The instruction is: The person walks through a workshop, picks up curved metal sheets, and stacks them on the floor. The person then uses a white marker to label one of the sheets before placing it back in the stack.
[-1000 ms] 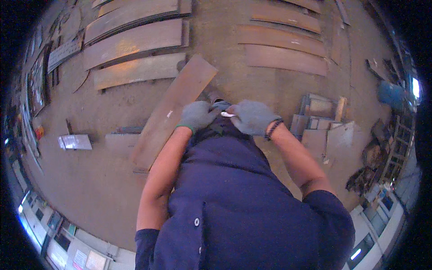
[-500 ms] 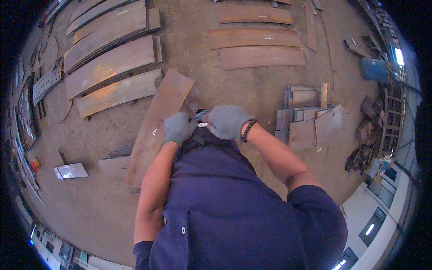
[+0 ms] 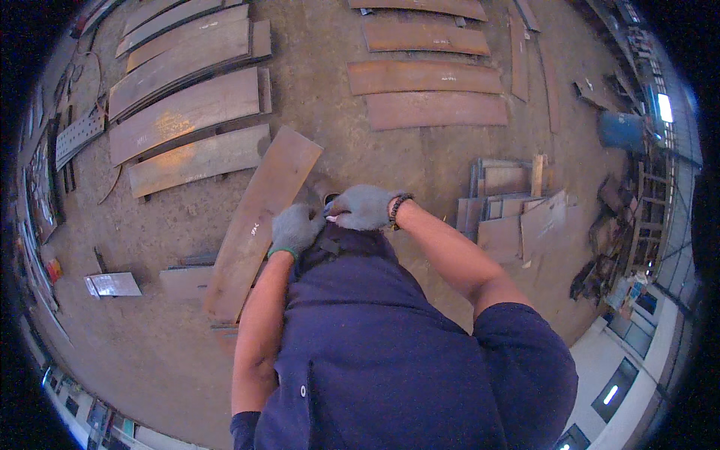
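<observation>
My left hand (image 3: 295, 228), in a grey glove with a green cuff, is held in front of my waist with its fingers curled. Whatever they grip, if anything, is hidden. Close beside it, my right hand (image 3: 363, 208), also grey-gloved and with a dark beaded bracelet at the wrist, pinches a small white piece (image 3: 332, 218) between thumb and fingers. A long brown steel plate (image 3: 251, 232) with white markings slants past my left side. In the picture the left glove overlaps its right edge; I cannot tell whether they touch.
Rows of long steel plates (image 3: 187, 112) lie at the far left, and more plates (image 3: 427, 77) at the far middle. To the right is a stack of smaller plates (image 3: 499, 232). A blue drum (image 3: 621, 131) and a metal rack (image 3: 649, 214) stand along the right side.
Both hands remain close together at my waist; the right has shifted slightly left and down. The floor and far plates sit a little lower in view.
</observation>
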A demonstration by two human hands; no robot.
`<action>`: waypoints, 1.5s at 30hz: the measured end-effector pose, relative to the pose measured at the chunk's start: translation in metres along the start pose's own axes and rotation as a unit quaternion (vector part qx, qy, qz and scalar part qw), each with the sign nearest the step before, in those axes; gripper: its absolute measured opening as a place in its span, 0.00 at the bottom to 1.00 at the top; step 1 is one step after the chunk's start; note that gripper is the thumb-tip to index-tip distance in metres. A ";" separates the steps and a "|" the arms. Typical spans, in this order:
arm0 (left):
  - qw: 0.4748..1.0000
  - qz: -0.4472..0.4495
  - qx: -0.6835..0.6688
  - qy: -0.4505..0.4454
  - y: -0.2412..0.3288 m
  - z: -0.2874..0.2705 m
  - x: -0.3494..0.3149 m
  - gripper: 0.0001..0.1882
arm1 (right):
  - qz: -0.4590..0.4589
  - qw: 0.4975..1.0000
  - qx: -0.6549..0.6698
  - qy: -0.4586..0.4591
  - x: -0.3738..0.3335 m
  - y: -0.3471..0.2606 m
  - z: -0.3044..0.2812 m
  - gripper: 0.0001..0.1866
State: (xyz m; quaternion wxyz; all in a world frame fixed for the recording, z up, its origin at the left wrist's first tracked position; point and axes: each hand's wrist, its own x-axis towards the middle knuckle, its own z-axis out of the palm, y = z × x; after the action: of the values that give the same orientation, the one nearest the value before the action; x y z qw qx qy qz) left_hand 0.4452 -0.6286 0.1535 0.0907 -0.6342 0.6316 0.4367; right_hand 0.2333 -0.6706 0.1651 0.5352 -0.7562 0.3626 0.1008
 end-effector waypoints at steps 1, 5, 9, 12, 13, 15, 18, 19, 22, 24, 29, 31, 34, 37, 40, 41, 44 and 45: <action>1.000 -0.003 0.000 -0.010 0.000 0.001 0.000 0.22 | -0.003 1.000 -0.001 -0.008 0.003 0.000 0.000 0.20; 1.000 -0.018 0.003 -0.004 0.001 0.003 0.001 0.22 | 0.050 0.998 -0.025 -0.006 0.016 0.004 -0.001 0.22; 1.000 -0.019 0.002 0.009 0.003 0.002 0.002 0.22 | 0.080 0.995 -0.059 -0.022 0.028 0.010 -0.003 0.23; 1.000 -0.024 0.009 0.005 0.003 0.001 0.000 0.22 | 0.080 0.995 -0.055 -0.021 0.034 0.013 -0.002 0.25; 1.000 -0.027 0.010 -0.001 0.002 0.000 0.000 0.22 | 0.084 0.995 -0.056 -0.024 0.035 0.014 -0.002 0.25; 0.999 -0.028 0.014 -0.005 0.002 -0.002 0.000 0.22 | 0.082 0.995 -0.058 -0.019 0.036 0.014 -0.002 0.25; 0.999 -0.028 0.014 -0.013 0.002 -0.004 0.001 0.23 | 0.081 0.995 -0.055 -0.021 0.035 0.014 -0.004 0.25; 0.999 -0.027 0.014 -0.015 0.003 -0.005 0.002 0.24 | 0.085 0.995 -0.054 -0.022 0.035 0.014 -0.005 0.25; 0.999 -0.034 0.019 -0.024 0.004 -0.009 0.005 0.20 | 0.078 0.996 -0.046 -0.007 0.033 0.016 -0.006 0.26; 0.999 -0.027 0.026 -0.024 0.004 -0.010 0.007 0.20 | 0.069 0.997 -0.045 0.008 0.033 0.018 -0.005 0.26; 0.999 -0.015 0.007 -0.035 0.002 -0.008 0.008 0.26 | 0.076 0.996 -0.036 0.003 0.033 0.024 0.000 0.27; 0.999 0.000 0.009 -0.035 0.000 -0.006 0.008 0.26 | 0.091 0.995 -0.048 -0.002 0.033 0.024 0.001 0.28; 0.999 -0.007 0.011 -0.032 -0.001 -0.004 0.008 0.25 | 0.091 0.995 -0.030 -0.001 0.033 0.024 0.001 0.28; 0.999 -0.014 0.007 -0.038 -0.002 -0.004 0.009 0.25 | 0.093 0.995 -0.033 -0.001 0.032 0.023 0.001 0.28; 0.999 0.002 -0.006 -0.038 -0.003 -0.006 0.007 0.25 | 0.078 0.996 -0.032 0.018 0.032 0.023 0.003 0.28; 0.999 -0.001 -0.016 -0.032 -0.002 -0.007 0.005 0.25 | 0.074 0.997 -0.028 0.021 0.032 0.023 0.003 0.28; 0.999 -0.019 -0.036 -0.035 0.003 -0.011 -0.002 0.26 | 0.080 0.996 -0.028 -0.001 0.031 0.019 0.002 0.28; 0.998 -0.026 -0.036 -0.041 0.006 -0.012 -0.003 0.26 | 0.085 0.996 -0.029 -0.008 0.030 0.016 0.000 0.28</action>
State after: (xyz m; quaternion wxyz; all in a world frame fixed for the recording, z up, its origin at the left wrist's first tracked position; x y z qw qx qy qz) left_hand 0.4460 -0.6352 0.1656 0.1049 -0.6351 0.5943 0.4821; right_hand 0.2440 -0.6861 0.1368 0.5057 -0.7368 0.4183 0.1627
